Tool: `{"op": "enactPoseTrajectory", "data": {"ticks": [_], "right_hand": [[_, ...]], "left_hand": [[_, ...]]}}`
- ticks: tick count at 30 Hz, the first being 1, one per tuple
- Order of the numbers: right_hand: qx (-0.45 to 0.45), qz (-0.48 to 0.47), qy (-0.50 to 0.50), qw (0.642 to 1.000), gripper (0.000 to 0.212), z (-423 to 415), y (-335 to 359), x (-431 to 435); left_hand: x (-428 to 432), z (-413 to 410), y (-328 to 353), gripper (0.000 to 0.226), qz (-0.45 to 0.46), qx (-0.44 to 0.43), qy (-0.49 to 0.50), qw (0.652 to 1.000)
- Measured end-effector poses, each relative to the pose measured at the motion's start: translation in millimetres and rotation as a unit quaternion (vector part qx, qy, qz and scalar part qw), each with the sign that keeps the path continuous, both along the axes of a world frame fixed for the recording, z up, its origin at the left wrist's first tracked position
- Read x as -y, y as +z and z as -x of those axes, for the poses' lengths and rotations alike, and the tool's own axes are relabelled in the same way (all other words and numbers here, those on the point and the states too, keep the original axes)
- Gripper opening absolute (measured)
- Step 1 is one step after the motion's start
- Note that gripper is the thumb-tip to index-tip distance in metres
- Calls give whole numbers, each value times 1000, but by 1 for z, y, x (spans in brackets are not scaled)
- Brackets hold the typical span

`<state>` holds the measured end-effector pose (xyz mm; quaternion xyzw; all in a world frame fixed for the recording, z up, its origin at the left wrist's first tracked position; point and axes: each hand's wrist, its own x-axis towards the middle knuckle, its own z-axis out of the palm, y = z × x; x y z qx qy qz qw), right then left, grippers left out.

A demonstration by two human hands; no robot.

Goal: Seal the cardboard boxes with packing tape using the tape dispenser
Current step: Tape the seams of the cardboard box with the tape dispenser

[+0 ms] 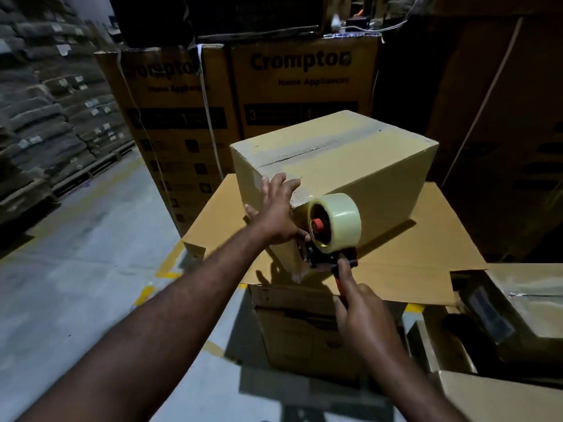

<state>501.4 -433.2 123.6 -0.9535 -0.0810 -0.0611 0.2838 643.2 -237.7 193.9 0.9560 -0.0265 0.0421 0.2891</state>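
One cardboard box (350, 153) sits mid-frame on a flat cardboard sheet (426, 239). The left hand (277, 208) presses its near face, fingers straight; the right hand (362, 312) grasps the single tape dispenser (332, 229) beside it. Two printed cartons (301, 83) stand upper centre

Person, 2 arms in view. L grip (275, 211): bare. R grip (362, 312): bare. L forearm (182, 300), R forearm (405, 370): uncovered right to frame edge, lean build.

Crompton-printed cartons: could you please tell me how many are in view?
2. The left Crompton carton stands behind and left of the box being taped; the right Crompton carton stands directly behind it. Dark stacks around may hide more.
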Motion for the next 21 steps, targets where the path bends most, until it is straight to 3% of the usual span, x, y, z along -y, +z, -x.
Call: {"op": "enactPoseTrajectory", "data": {"ticks": [3, 5, 9, 14, 17, 21], "right_hand": [[-1, 64, 14, 998, 89, -2, 4, 4], [-21, 38, 8, 999, 88, -1, 9, -1], [-119, -110, -46, 986, 82, 10, 9, -18], [-125, -69, -47, 989, 81, 11, 11, -7], [-134, -44, -48, 989, 80, 9, 21, 7], [-149, -102, -55, 982, 81, 8, 46, 29]], "left_hand": [[1, 5, -1, 124, 24, -5, 16, 1000], [1, 9, -3, 125, 31, -2, 25, 999], [12, 13, -8, 134, 16, 14, 40, 999], [5, 7, -2, 136, -18, -8, -5, 1000], [3, 3, -1, 115, 2, -11, -26, 1000], [1, 0, -14, 74, 19, 76, 4, 997]]}}
